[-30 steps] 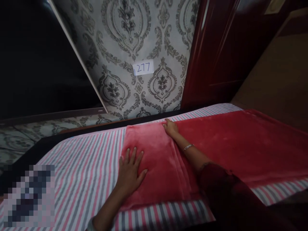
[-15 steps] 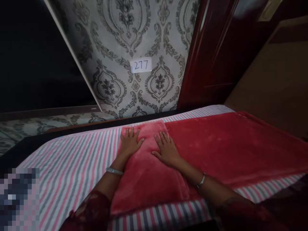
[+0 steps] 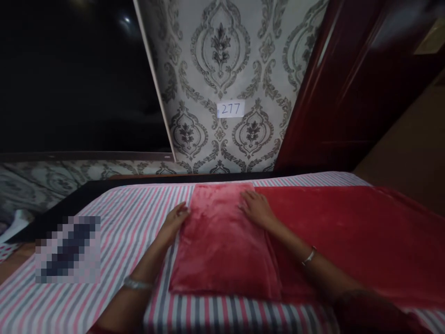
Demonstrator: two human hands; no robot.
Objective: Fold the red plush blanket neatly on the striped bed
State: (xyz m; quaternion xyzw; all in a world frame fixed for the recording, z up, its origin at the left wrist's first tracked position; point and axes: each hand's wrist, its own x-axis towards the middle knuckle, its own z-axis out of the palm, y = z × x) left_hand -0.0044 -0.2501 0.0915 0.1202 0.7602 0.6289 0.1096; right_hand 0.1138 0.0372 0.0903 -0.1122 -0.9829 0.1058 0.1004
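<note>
A plush red blanket (image 3: 340, 236) lies spread on a striped sheet (image 3: 114, 232), its left part folded over into a lighter, layered panel (image 3: 222, 241). My left hand (image 3: 176, 218) is at the panel's left edge, fingers slightly bent and apart, holding nothing. Whether its fingertips touch the blanket I cannot tell. On the panel's upper right, near its right-hand edge, rests my right hand (image 3: 257, 208), palm down with fingers loosely extended. Both wrists wear bangles.
A large black screen (image 3: 76, 83) hangs at the left. Behind the sheet is a patterned wall with a paper label (image 3: 231, 109) reading 277. A dark red door (image 3: 333, 93) stands at the right. A blurred-out patch (image 3: 67, 250) covers something on the sheet's left.
My left hand has moved off the top of the folded panel to its left edge. My right hand has slid toward the panel's right side. The view has tilted and shifted left.
</note>
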